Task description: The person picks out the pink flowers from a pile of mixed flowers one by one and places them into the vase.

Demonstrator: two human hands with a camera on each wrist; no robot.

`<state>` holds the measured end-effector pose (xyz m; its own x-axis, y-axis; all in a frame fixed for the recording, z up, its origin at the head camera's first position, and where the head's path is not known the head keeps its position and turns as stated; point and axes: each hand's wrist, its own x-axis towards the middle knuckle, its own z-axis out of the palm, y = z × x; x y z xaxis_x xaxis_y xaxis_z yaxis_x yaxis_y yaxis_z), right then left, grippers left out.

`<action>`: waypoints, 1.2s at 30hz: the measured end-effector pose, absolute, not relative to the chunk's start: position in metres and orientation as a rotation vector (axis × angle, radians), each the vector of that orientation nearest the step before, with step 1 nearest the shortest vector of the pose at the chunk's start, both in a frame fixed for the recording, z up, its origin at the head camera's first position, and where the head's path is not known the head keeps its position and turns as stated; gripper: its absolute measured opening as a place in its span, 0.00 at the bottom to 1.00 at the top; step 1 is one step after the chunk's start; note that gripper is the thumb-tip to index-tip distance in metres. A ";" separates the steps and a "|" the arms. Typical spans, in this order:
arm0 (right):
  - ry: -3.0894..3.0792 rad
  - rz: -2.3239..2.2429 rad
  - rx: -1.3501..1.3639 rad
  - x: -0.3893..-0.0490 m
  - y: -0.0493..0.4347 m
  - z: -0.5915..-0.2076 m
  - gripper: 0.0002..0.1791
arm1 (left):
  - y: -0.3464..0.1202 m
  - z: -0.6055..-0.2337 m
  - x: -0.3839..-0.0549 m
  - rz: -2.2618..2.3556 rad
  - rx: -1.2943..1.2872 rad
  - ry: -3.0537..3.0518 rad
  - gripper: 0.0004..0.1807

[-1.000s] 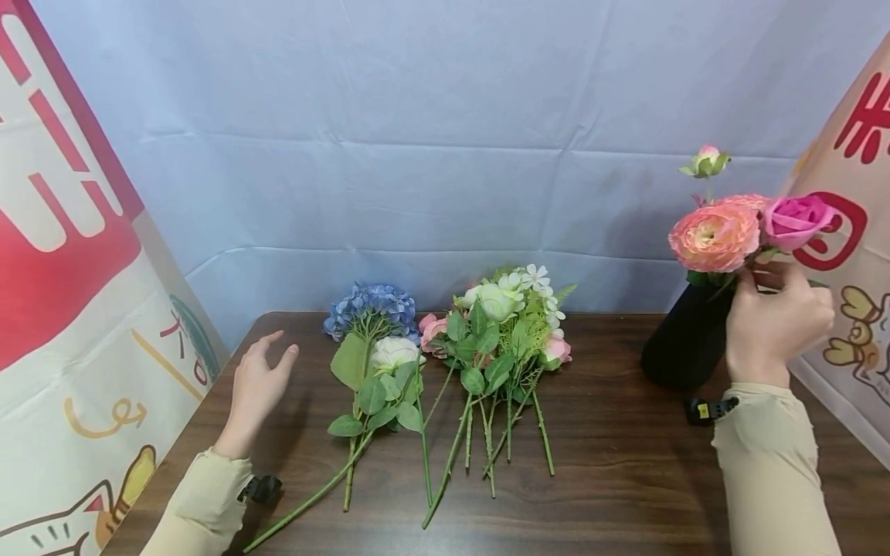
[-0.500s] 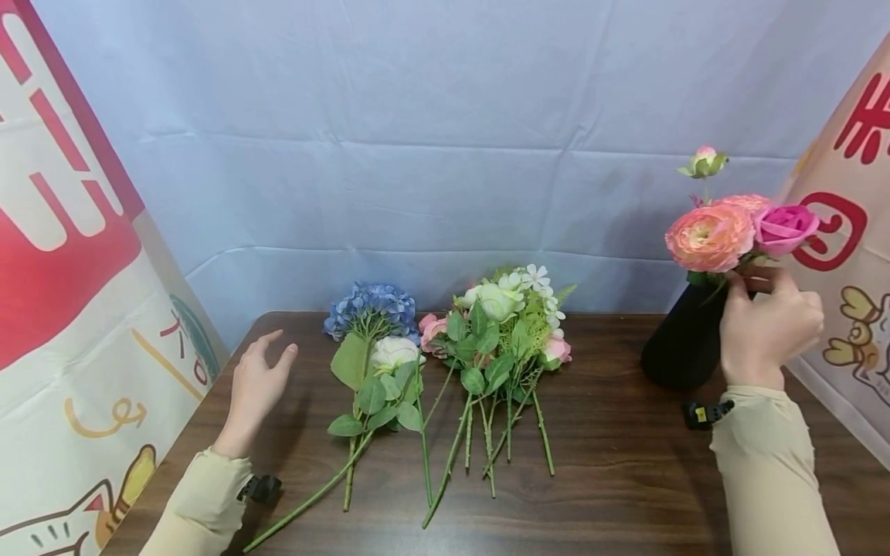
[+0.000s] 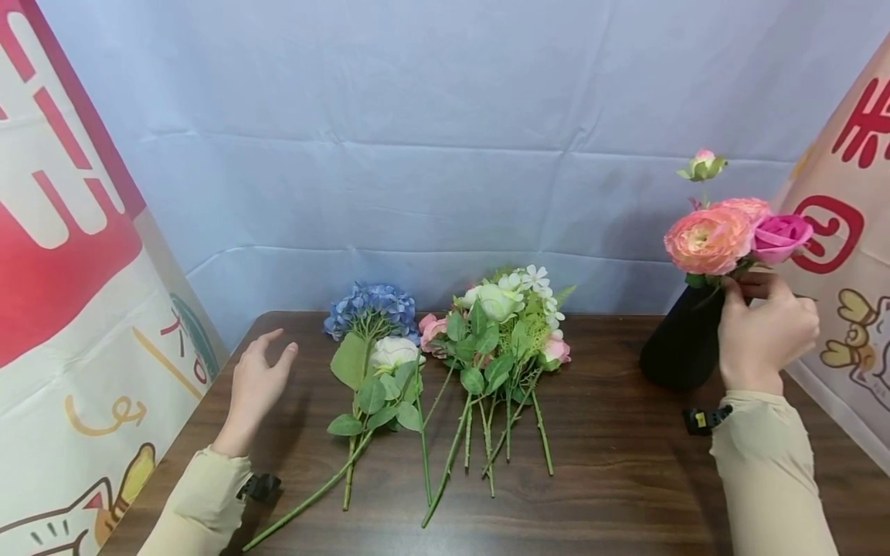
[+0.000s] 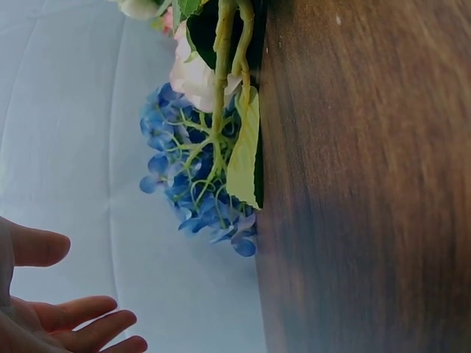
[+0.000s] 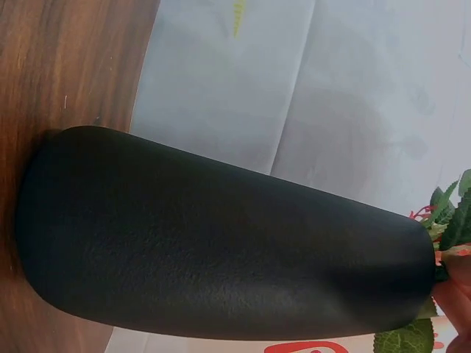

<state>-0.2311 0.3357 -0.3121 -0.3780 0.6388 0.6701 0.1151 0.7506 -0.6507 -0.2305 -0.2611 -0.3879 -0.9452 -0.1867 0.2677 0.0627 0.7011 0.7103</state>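
At the right of the head view, my right hand (image 3: 768, 332) pinches the stem of a magenta rose (image 3: 780, 238) at the mouth of a black vase (image 3: 681, 340). The rose's bloom leans just above the hand. Peach ranunculus blooms (image 3: 709, 238) and a pale pink bud (image 3: 704, 165) also rise from the vase. In the right wrist view the vase (image 5: 221, 243) fills the middle, and only fingertips (image 5: 458, 283) show by its rim. My left hand (image 3: 260, 378) hovers with relaxed fingers left of a blue hydrangea (image 3: 371, 311), touching nothing.
A white rose (image 3: 395, 355) lies below the hydrangea on the brown table (image 3: 598, 479). Beside it is a heap of pale green roses (image 3: 495, 301), white blossoms (image 3: 535, 278) and pink flowers (image 3: 556, 349), stems toward me. A pale blue cloth (image 3: 445, 154) hangs behind.
My right hand has moved slightly left and down, and the magenta rose has sunk closer to the peach blooms and the vase. The left hand has stayed still.
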 end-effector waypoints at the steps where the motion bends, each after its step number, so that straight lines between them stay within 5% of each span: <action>1: -1.904 0.630 -0.581 -0.231 0.336 -0.313 0.21 | -0.261 -0.388 -0.230 -1.099 0.095 -2.591 0.30; 18: -1.812 0.673 -0.589 -0.234 0.334 -0.320 0.21 | -0.258 -0.386 -0.233 -1.100 0.102 -2.545 0.29; 32: -1.617 0.732 -0.502 -0.222 0.320 -0.314 0.11 | -0.225 -0.375 -0.246 -1.196 0.039 -2.507 0.26; 36: -1.658 0.704 -0.452 -0.219 0.308 -0.315 0.15 | -0.211 -0.370 -0.250 -1.239 0.021 -2.506 0.25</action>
<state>-0.2191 0.3084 -0.3150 -0.2068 0.6426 0.7378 -0.0849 0.7395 -0.6678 -0.2495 -0.2111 -0.3695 -0.9406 -0.1635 0.2977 0.1372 0.6188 0.7735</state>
